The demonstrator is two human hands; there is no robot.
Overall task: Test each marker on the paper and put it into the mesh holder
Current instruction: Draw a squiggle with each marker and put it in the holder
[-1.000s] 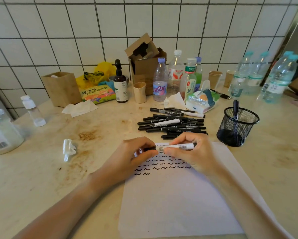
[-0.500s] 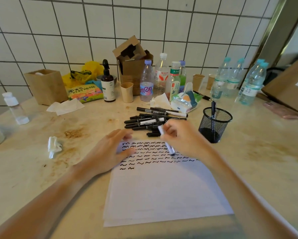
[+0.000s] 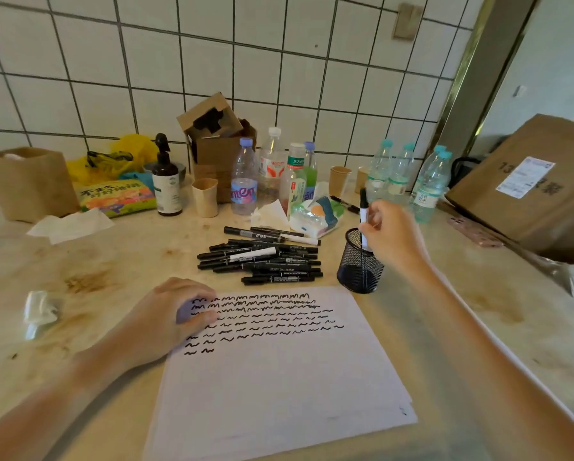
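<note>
The white-barrelled marker with a black cap stands nearly upright right of centre in the frame, its lower end already inside the rim of the black wire-mesh cup holder. The right hand pinches the barrel between curled fingers and thumb. To finish well, I judge it should lower the marker straight until it nears the bottom, then release, without nudging the light holder. The left hand, fingers bent, presses the white scribbled paper at its upper left corner. The pile of black markers waits just above the sheet.
</note>
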